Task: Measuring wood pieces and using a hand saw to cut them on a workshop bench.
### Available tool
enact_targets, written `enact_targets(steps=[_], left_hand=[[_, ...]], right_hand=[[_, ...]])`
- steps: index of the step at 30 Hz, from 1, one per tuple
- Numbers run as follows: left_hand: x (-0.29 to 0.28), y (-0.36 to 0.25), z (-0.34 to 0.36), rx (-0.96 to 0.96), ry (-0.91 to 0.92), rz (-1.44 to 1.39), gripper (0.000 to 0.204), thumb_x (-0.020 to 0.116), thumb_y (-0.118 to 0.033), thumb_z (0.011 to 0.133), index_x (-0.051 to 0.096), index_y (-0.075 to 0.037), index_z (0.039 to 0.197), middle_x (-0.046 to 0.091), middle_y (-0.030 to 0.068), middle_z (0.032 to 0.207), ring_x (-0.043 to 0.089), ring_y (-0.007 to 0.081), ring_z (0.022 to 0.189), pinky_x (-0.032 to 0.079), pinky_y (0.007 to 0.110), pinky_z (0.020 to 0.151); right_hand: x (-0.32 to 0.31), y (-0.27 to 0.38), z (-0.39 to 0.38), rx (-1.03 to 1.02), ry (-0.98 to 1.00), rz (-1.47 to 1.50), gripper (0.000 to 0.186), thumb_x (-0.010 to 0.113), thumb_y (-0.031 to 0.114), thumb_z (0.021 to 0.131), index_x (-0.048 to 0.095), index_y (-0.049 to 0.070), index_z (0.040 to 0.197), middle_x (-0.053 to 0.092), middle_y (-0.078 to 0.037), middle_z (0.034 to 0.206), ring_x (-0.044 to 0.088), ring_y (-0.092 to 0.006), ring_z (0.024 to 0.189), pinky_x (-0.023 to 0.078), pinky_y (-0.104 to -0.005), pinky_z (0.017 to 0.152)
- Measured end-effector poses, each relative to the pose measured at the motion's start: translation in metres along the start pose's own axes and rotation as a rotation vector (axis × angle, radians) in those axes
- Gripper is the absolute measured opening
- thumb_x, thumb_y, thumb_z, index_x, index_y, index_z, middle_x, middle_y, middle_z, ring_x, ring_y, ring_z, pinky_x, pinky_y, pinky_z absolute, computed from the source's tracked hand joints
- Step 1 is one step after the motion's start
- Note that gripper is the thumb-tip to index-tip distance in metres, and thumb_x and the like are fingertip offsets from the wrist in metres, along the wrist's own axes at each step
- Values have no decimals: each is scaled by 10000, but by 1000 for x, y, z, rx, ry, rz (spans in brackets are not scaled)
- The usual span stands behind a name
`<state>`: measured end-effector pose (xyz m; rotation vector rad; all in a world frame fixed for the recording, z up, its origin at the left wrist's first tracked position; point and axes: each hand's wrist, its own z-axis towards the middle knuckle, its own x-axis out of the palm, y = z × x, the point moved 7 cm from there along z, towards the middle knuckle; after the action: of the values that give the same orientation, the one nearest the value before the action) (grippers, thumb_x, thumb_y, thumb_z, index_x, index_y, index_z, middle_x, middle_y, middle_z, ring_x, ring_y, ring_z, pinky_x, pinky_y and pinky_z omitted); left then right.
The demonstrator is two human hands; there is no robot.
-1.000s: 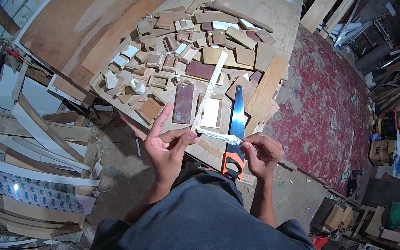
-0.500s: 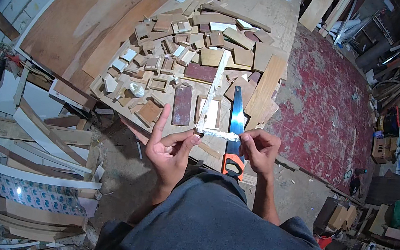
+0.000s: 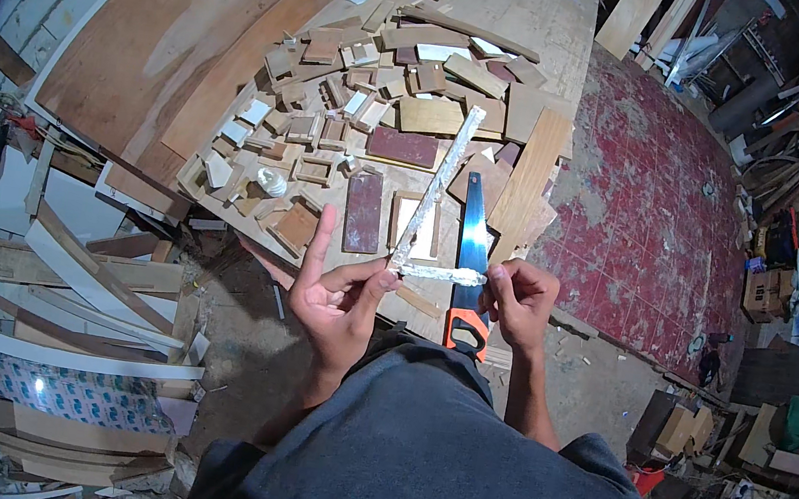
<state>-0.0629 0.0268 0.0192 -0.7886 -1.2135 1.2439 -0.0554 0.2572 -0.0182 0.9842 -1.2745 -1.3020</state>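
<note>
My left hand (image 3: 341, 297) is closed in a pinch, one finger pointing up, on the near end of a long, thin, whitish strip (image 3: 439, 179) with a rough, mottled surface. A shorter strip of the same look (image 3: 439, 274) runs sideways from that pinch, the two meeting at an angle. At the short strip's right end, my right hand (image 3: 522, 301) is pinched shut on its tip. Just beyond my hands, a handsaw (image 3: 474, 229) with an orange and black handle lies at the table's near edge. A small wooden frame with a white panel (image 3: 431, 215) lies partly behind the long strip.
Wood offcuts and small wooden frames crowd the pale table (image 3: 541, 16). A dark red block (image 3: 363, 212) and a white spiral bulb (image 3: 271, 181) lie among them. A large wooden board (image 3: 134, 43) leans at the left. Curved wood strips (image 3: 54, 340) are stacked at lower left.
The long strip's far end has swung to the right, so it leans more. The short strip has shifted slightly down and right. Both hands stay almost in place.
</note>
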Motion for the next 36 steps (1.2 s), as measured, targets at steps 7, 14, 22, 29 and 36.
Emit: enact_targets(steps=[7, 14, 22, 29, 36], left_hand=[[-2, 3, 3, 8, 12, 45, 783, 719, 24, 866, 247, 148, 1479, 735, 182, 850, 696, 132, 807, 537, 217, 752], [6, 3, 6, -34, 12, -1, 788, 692, 54, 868, 217, 144, 1490, 731, 169, 825, 698, 141, 791, 550, 242, 755], [7, 6, 6, -48, -10, -8, 791, 686, 66, 868, 210, 136, 1496, 728, 156, 810, 700, 146, 777, 553, 248, 752], [6, 6, 7, -34, 5, 18, 804, 682, 62, 873, 192, 117, 1509, 730, 154, 830, 700, 147, 760, 568, 250, 732], [8, 5, 5, -2, 51, 43, 816, 671, 81, 865, 175, 117, 1512, 734, 172, 850, 703, 145, 763, 574, 259, 745]], right_hand=[[-2, 5, 2, -41, -26, 141, 285, 603, 62, 974, 584, -6, 698, 570, -12, 567, 524, -70, 468, 417, -238, 431], [1, 5, 2, -101, -71, -36, 264, 614, 61, 967, 595, -5, 712, 572, -14, 568, 531, -70, 476, 423, -242, 432], [1, -2, 6, -19, 25, 48, 278, 615, 89, 977, 589, -1, 716, 570, -8, 573, 525, -67, 471, 426, -240, 432], [5, -2, 6, 19, 55, 32, 299, 610, 108, 984, 592, 0, 706, 564, -3, 570, 522, -63, 471, 433, -240, 432], [5, -3, 5, 7, 48, 72, 288, 619, 105, 978, 594, -2, 712, 577, -12, 581, 538, -67, 479, 441, -240, 437]])
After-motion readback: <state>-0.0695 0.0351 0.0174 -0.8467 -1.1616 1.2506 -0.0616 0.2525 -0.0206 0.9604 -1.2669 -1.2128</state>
